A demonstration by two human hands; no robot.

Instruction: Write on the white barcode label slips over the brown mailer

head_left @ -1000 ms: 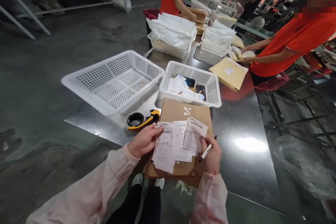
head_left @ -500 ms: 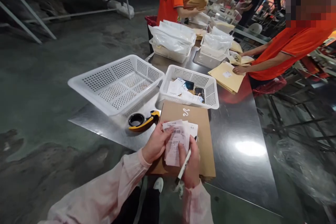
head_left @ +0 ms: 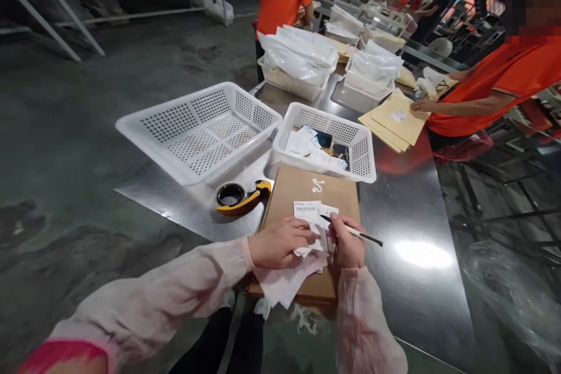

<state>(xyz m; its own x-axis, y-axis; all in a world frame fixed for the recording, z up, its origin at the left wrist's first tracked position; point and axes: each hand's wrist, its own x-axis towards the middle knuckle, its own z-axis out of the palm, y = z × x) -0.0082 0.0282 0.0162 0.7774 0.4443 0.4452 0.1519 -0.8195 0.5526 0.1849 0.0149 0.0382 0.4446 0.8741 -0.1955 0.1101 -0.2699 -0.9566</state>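
Slips of white printed paper lie in a loose stack on a brown cardboard envelope at the lower middle of the frame, and both hands meet on them. The left hand lies flat across the near part of the stack, fingers spread and pressing it down; more slips spill out from under the palm toward the bottom edge of the frame. The right hand sits just right of the stack, closed around a pen in a writing grip. The pen's long axis runs almost level across the picture, its tail out to the right and its tip pointing left, meeting the right edge of the top slip, the one with the barcode. So the paper lies directly left of the pen hand and beyond its knuckles, with the left hand closer to the stack and holding it.

Above the envelope, touching its far edge, stands a white basket with papers and small dark things inside. A larger basket sits tilted at middle left, and a yellow-and-black tape cutter lies between it and the envelope on the metal table. At upper right a person in an orange shirt handles yellow envelopes, well apart from the slips.
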